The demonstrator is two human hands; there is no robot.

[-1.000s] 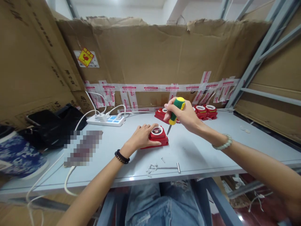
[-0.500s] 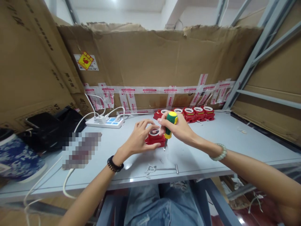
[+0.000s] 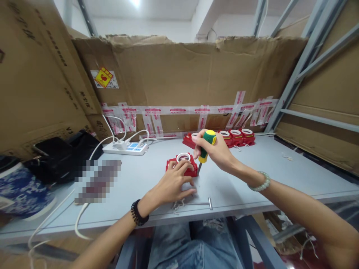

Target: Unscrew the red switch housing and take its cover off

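Though unclenched, left hand partly over red box, right hand tight around screwdriver

A yellow diamond-shaped sticker with a red broken-glass sign overlaps a white rectangular label with "LM" legible, both on the brown cardboard sheet behind. The brown cardboard panel at left bears "V3" and blurred Chinese characters; the print on the white-and-red tape is too small.

head view, facing forward and down
from above the near table edge, reaching to the far cardboard wall
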